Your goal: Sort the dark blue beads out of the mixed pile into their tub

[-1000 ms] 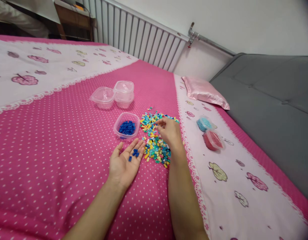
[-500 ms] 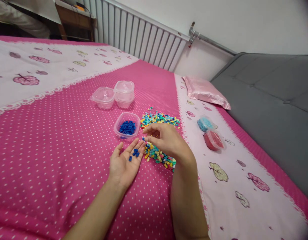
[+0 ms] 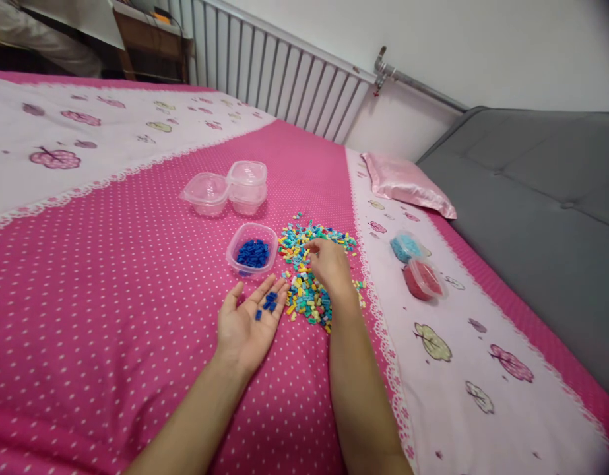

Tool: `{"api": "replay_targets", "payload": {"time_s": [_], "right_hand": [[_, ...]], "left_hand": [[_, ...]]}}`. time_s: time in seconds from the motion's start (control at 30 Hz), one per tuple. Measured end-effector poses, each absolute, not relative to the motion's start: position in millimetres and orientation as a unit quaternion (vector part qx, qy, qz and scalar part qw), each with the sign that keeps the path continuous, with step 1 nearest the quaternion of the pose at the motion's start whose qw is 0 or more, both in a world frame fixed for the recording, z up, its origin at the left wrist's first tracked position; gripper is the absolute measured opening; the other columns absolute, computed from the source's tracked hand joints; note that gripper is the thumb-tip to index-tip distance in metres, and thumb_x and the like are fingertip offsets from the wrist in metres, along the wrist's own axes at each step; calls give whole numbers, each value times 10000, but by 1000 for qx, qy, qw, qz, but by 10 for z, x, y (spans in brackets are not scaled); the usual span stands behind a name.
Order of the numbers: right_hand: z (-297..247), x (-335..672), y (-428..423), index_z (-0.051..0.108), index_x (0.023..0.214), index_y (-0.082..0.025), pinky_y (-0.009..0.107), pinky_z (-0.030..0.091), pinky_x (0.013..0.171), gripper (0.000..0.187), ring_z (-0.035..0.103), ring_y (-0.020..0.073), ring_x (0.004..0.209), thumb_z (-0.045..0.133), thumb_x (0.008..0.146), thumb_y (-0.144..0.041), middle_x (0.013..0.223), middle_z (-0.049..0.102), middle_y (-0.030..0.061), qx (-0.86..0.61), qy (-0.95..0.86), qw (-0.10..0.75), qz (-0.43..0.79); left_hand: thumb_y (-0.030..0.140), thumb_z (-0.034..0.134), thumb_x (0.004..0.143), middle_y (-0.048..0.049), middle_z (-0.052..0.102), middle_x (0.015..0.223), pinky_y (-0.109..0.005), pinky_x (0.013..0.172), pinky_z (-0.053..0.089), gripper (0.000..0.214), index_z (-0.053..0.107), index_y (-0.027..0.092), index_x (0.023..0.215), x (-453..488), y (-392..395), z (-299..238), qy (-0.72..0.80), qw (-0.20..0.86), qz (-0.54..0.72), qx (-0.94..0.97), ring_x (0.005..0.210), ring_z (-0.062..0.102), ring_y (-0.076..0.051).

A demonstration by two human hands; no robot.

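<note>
The left hand (image 3: 242,323) lies palm up near the lower edge of the pile, its fingers spread nearly flat, with a few dark blue building bricks (image 3: 269,301) resting loose on it; most are grouped on the fingers and one sits apart, nearer the palm. The right hand (image 3: 332,267) is half curled over the mixed brick pile (image 3: 304,300), thumb and index finger bent toward each other; whether a brick is between them I cannot tell. The pile spreads over the pink dotted bedspread (image 3: 136,297) in yellow, teal, light blue, green and other colours, just beside an open plastic tub (image 3: 264,231) that holds more dark blue bricks (image 3: 253,253). To pick well from a heap this dense, the right hand should come down with only thumb and fingertip, pinch one brick by its sides, and lift straight up so that its neighbours are not dragged along. Those at the loose fringe will probably come away more easily than those buried in the middle. The left palm would do better slightly cupped — flat as it is, a tilt could roll its bricks back among the others. Its place close to the tub suits a short tip over the rim, provided the fingertips don't knock the wall. The lidded tub of red pieces (image 3: 423,278) stands well apart on the right, safely out of the forearm's way.
</note>
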State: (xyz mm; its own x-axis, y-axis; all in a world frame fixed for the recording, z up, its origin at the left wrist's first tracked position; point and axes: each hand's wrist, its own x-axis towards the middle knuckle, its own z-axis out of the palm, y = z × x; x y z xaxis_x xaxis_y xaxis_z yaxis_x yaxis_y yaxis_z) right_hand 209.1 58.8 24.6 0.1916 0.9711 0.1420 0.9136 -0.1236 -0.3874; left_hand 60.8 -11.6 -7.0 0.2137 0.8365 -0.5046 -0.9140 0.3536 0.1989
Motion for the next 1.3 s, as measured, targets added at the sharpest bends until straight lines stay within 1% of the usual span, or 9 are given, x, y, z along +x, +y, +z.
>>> {"api": "replay_targets", "payload": {"time_s": [0.1,0.2,0.4,0.53,0.8,1.0,1.13,1.3], "right_hand": [[121,2066,657,681,1077,-249,291,446,901,326,625,189,1011,510,823,-136,1067,695,47,-744,-642,167,82],[-1,2067,723,683,1075,-250,285,443,904,343,614,194,1035,513,807,-124,1088,684,55,-744,-646,152,82],[-153,2103,821,690,1039,-238,262,450,872,349,624,174,978,493,789,-96,1035,683,51,-746,-639,167,82],[-158,2102,828,696,993,-225,253,453,846,322,628,168,942,503,776,-87,999,689,47,-750,-629,184,91],[-158,2105,823,681,940,-233,246,455,770,254,626,168,893,536,767,-117,947,693,29,-763,-613,185,89],[-146,2104,824,668,1012,-258,248,452,769,306,627,164,894,527,779,-120,948,696,24,-765,-612,178,90],[-139,2101,814,685,983,-255,254,461,764,275,632,168,892,535,781,-145,955,700,30,-770,-608,169,99],[-86,2114,773,682,966,-246,264,464,784,242,634,176,925,564,770,-169,949,706,38,-777,-599,168,93]], "left_hand": [[311,379,870,-286,608,1137,-335,778,581,543,457,-57,1262,609,-120,-57,277,775,563,-73,1104,591,-325],[311,369,875,-274,615,1131,-334,772,582,529,462,-36,1263,611,-124,-40,283,775,561,-73,1093,600,-318],[318,376,875,-284,612,1123,-335,781,578,549,462,-72,1251,616,-119,-54,279,774,565,-62,1091,597,-330],[318,380,875,-292,595,1151,-331,787,575,550,460,-74,1251,612,-121,-61,277,776,564,-60,1106,588,-328],[321,355,884,-291,582,1178,-320,783,576,534,474,-57,1241,609,-124,-33,284,777,559,-58,1118,583,-314],[313,366,877,-280,599,1152,-326,790,574,525,482,-54,1234,611,-127,-41,284,776,560,-56,1091,601,-310],[306,370,874,-281,606,1137,-321,772,579,519,488,-55,1228,616,-125,-32,284,775,561,-57,1066,616,-302],[300,367,873,-283,604,1146,-327,751,584,503,496,-27,1232,614,-128,-29,286,776,559,-67,1061,620,-294]]}}
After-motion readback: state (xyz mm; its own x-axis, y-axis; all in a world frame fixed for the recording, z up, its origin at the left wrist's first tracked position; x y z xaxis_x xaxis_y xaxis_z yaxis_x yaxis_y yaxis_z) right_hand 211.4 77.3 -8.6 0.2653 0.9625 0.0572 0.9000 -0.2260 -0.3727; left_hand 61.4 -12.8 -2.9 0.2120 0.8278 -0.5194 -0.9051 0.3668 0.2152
